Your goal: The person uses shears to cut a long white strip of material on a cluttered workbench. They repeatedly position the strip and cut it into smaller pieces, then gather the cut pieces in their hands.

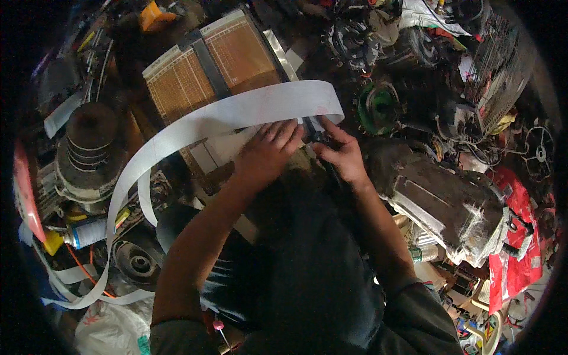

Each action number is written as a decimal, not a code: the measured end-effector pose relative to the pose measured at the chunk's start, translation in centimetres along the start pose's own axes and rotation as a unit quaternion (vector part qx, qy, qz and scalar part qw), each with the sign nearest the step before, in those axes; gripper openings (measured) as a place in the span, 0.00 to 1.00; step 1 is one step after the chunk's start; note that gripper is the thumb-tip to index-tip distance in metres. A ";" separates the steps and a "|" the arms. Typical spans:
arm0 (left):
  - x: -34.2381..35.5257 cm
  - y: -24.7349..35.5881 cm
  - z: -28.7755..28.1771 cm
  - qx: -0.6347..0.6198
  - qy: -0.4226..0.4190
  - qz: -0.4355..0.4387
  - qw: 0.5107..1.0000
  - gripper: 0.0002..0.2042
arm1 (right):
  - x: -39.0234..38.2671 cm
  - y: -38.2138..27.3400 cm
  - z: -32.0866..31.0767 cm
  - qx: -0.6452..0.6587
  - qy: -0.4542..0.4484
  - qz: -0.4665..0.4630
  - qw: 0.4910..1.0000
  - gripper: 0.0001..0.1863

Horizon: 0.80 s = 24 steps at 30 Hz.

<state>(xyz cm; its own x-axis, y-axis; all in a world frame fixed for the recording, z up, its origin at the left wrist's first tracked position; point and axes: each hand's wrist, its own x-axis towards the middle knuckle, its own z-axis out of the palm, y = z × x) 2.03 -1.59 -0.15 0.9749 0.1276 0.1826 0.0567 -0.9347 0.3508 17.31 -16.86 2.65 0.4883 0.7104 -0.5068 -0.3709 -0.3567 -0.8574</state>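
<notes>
A long white strip [236, 110], like stiff paper or insulation sheet, rises from the lower left, arches over my hands and folds back at the right. My left hand [269, 148] is closed, its fingers bent side by side at the strip's folded-back end. To its right, my right hand [345, 155] curls thumb and forefinger around a narrow dark tool [311, 128] beside the strip; its kind is unclear. Beneath the strip lies a brown board [242, 50] with printed tables and a dark band across it. My fingers hide part of the strip's end.
A large motor casing [444, 198] sits at the right beside a red plastic bag [515, 236]. Farther back are a green-rimmed round part [378, 107] and wire bundles [503, 53]. On the left stand a stacked cylindrical part [92, 154] and a spray can [92, 232].
</notes>
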 end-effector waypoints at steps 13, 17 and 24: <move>-1.1 0.5 -0.1 0.071 0.024 -0.054 0.996 0.16 | 0.3 1.8 0.5 0.022 0.014 -0.075 0.997 0.18; -0.7 0.1 -1.2 0.079 0.055 -0.012 0.995 0.17 | -0.2 2.3 2.1 -0.013 0.052 -0.117 0.992 0.16; -1.0 0.2 0.0 0.036 -0.016 -0.033 0.999 0.17 | 1.6 2.4 0.9 0.054 0.060 -0.080 0.994 0.12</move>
<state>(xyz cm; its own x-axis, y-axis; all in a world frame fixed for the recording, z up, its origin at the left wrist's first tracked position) 1.02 -1.85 -0.24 0.9746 0.1813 0.1318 0.1364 -0.9463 0.2932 16.45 -16.05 -0.14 0.6360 0.6736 -0.3765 -0.3596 -0.1729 -0.9169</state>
